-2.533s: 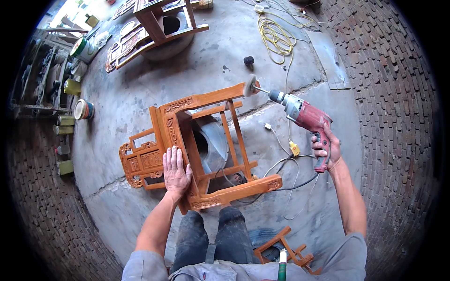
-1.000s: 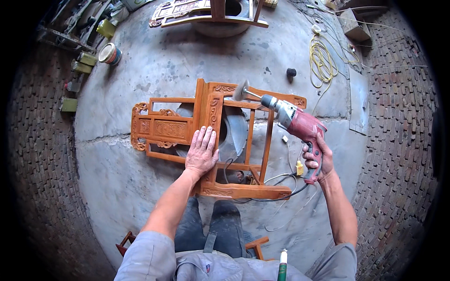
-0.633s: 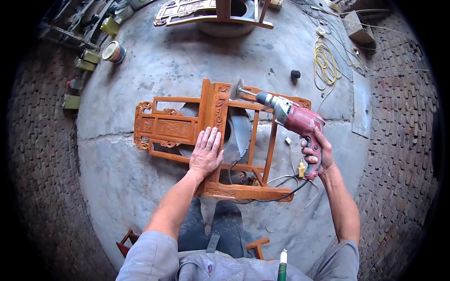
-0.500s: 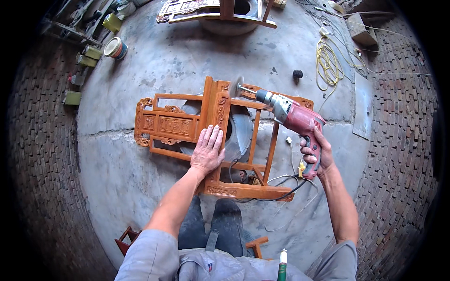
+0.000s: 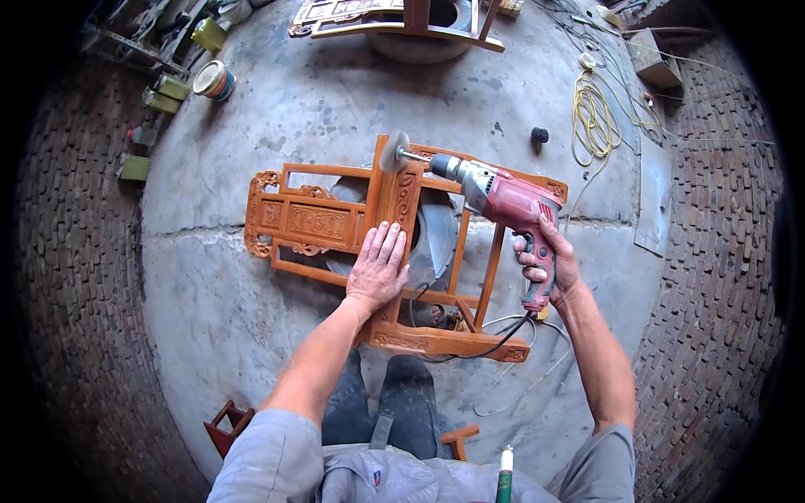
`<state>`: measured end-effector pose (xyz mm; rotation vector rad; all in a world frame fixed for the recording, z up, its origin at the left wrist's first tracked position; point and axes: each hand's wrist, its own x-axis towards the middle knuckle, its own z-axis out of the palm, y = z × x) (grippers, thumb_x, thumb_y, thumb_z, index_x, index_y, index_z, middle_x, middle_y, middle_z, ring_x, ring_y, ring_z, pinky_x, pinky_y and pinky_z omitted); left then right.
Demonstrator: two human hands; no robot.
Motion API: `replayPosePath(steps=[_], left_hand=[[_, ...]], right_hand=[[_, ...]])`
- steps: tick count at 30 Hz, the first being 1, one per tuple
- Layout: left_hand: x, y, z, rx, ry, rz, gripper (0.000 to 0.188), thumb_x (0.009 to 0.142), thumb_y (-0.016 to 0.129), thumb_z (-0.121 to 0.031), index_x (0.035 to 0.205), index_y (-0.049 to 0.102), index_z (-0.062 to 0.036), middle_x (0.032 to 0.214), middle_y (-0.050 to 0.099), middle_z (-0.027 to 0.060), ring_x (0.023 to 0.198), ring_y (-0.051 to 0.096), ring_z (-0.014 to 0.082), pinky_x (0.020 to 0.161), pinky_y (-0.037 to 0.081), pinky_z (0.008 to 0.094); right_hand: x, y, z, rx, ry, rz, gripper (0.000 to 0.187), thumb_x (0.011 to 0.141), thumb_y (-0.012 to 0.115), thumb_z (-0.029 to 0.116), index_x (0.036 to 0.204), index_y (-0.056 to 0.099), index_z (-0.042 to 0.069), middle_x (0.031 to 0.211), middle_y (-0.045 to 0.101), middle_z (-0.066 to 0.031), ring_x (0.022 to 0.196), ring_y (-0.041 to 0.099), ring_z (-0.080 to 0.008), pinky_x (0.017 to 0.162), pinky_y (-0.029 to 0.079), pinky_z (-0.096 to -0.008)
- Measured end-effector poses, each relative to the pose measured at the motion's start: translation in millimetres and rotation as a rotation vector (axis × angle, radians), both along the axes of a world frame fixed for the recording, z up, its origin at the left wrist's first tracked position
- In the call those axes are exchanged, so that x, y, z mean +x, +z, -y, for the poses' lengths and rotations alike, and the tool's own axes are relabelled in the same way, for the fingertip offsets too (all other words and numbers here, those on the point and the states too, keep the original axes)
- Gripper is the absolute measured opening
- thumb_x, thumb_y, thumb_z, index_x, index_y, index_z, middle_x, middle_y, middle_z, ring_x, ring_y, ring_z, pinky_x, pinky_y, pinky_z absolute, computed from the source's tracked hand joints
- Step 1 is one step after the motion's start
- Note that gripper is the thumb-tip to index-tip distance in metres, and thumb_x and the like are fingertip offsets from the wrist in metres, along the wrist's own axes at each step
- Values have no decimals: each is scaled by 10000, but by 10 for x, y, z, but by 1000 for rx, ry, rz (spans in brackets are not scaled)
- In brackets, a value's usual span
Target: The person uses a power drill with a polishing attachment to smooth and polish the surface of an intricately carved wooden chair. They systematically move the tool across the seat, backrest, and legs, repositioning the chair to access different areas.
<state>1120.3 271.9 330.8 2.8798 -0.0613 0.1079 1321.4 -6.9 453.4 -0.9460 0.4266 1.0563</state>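
A carved wooden chair (image 5: pixel 317 223) lies on its side over a dark tyre (image 5: pixel 435 243), its openwork back to the left and its legs to the right. My left hand (image 5: pixel 377 268) rests flat on the chair's wide crosswise board, fingers stretched out. My right hand (image 5: pixel 555 261) grips the handle of a red and grey power drill (image 5: pixel 513 199), whose nose points left. On the drill's shaft sits a round sanding disc (image 5: pixel 392 152), somewhat blurred, at the far end of that board. Whether the disc touches the wood I cannot tell. A black cord runs from the handle down across the chair's near leg.
Another carved chair (image 5: pixel 352 12) lies on a tyre at the far edge. A yellow coiled cord (image 5: pixel 592 117) and a small black object (image 5: pixel 539 135) are on the floor at right. A paint bucket (image 5: pixel 214 81) and several yellow-green cans (image 5: pixel 134 168) stand at left.
My right hand has moved the drill to the left, bringing the disc over the far end of the board. My left hand stays flat on the chair. The whole view has shifted slightly.
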Motion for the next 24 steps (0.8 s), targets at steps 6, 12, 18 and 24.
replayPosePath(steps=[6,12,18,24], left_hand=[[9,28,-1,-46,-6,44,692,866,665,-266,1451,404,-5,1515,387,185,1440,334,363,1222,254,500],[-160,107,-31,-202,-51,123,561,887,659,-154,1390,475,13,1393,491,183,1366,420,364,1187,325,490],[-1662,601,488,-479,101,-119,607,822,696,-62,1382,475,10,1398,483,189,1351,424,390,1169,343,507],[-2704,782,521,-475,355,-354,490,840,645,-77,1310,535,7,1358,512,198,1331,438,397,1159,332,490]], right_hand=[[-12,-104,-58,99,-1,-64,482,991,598,436,1212,545,12,858,641,-98,565,535,-67,359,389,-156],[-171,-153,47,103,33,-119,448,1002,575,432,1177,556,19,854,657,-106,561,541,-77,350,390,-161],[-755,-60,358,26,75,-218,468,1017,525,458,1177,555,20,842,671,-130,573,577,-109,341,391,-175],[-1455,71,739,-116,164,-381,540,985,555,516,1163,551,6,832,666,-147,549,573,-129,347,392,-191]])
